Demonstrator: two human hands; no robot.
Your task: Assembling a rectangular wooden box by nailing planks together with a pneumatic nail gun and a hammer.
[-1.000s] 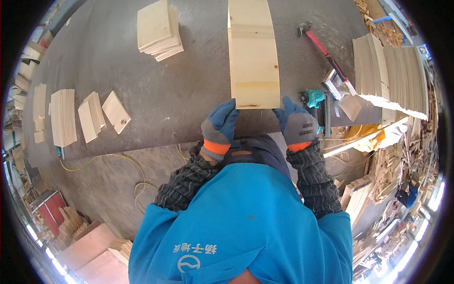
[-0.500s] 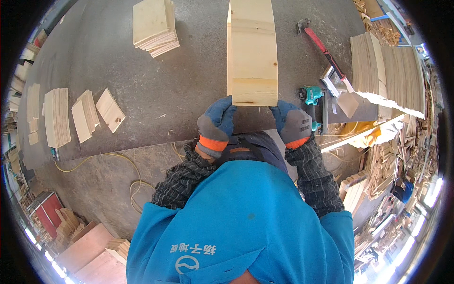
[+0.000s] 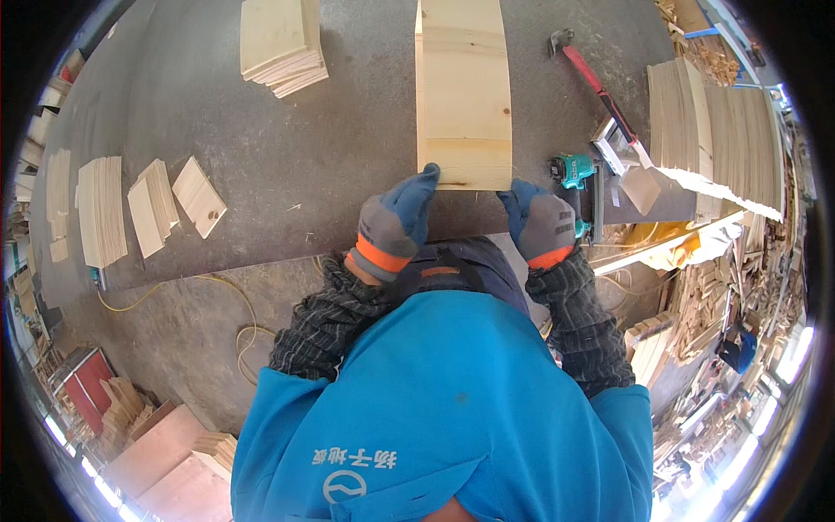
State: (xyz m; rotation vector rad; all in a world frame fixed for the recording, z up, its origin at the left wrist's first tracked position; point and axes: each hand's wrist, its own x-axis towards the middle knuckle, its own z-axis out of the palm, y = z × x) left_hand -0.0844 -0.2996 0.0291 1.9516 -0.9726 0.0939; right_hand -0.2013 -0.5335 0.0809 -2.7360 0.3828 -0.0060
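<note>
1. Along the lower edge spreads the person's blue top (image 3: 435, 383), with dark striped sleeves (image 3: 578, 326) reaching forward; left of it, a yellow hose (image 3: 252, 322) curls across the floor (image 3: 183, 326).
2. Past the sleeves, the left hand (image 3: 396, 219), in a blue-and-grey glove with an orange band, is at the near left corner of a long pale wooden board (image 3: 463, 96). One digit lies over the board's top face; the rest are partly hidden, so I cannot tell whether the fingers are clamped on it.
3. Opposite, the right hand (image 3: 539, 222), gloved alike, is at the near right corner; its fingers are bent beside the wood, but their grip cannot be made out.
4. Between both hands, the board has its near end toward the person and runs away over the dark surface (image 3: 357, 148) to the upper edge of view.
5. Right of the right hand lies a teal power tool (image 3: 572, 172), and beyond it a hammer (image 3: 602, 87) with a red-and-black handle.
6. Well to the left are a single knotted piece (image 3: 200, 198), a small leaning group (image 3: 152, 209) and a thicker stack (image 3: 103, 213).
7. Farther off, left of the board, sits a neat pile of pale panels (image 3: 280, 39).
</note>
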